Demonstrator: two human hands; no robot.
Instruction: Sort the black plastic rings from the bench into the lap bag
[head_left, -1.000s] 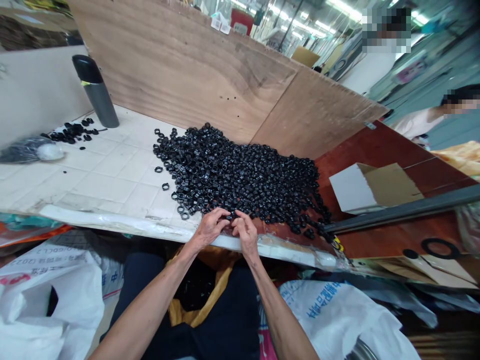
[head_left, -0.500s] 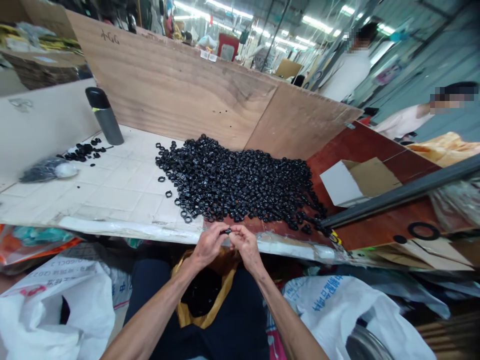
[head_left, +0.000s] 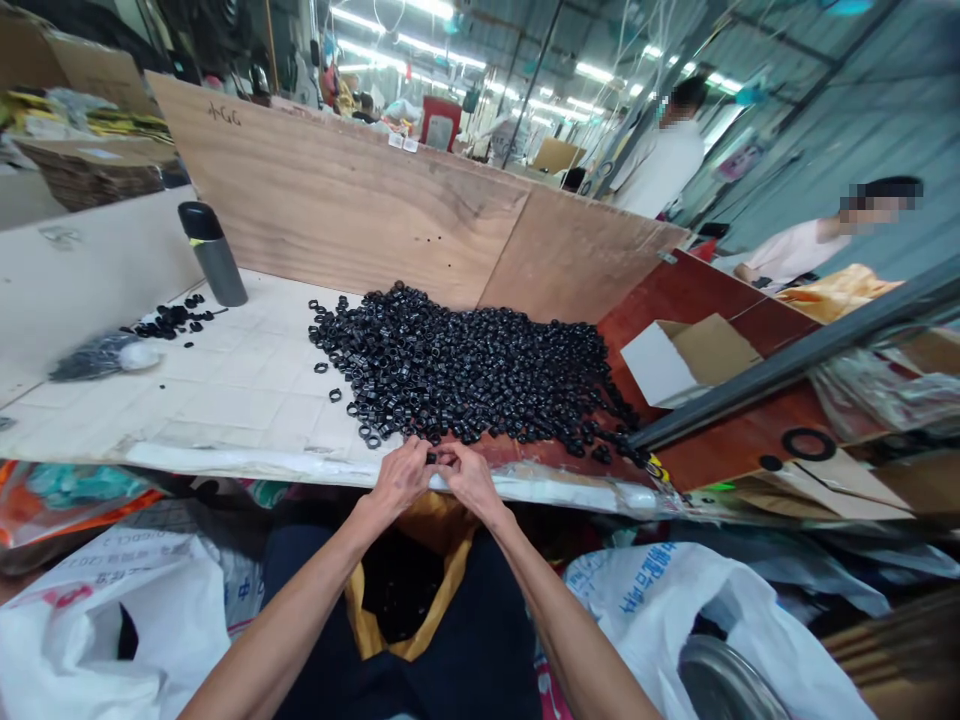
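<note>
Just below the frame's centre, the left hand (head_left: 403, 476) and right hand (head_left: 469, 480) pinch a small black part (head_left: 431, 458), its shape mostly hidden; glossy black rings (head_left: 480, 370), small and open-centred, lie heaped mid-frame.

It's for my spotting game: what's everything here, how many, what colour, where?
rings: uncountable, black, heaped mid-table
parts: several, black, table's left
clear bag: one, dark inside, table's left
bottle: one, grey and black, back left
table: one, white and reddish, front
back board: two panels, brown, behind rings
box: one, white and brown, right
bar: one, grey, right
open bag: one, yellow, below hands
sacks: two, white, either side
people: at least two, pale tops, back right
piece: one, black, between fingertips
left hand: one, bare, at piece
right hand: one, bare, at piece
</note>
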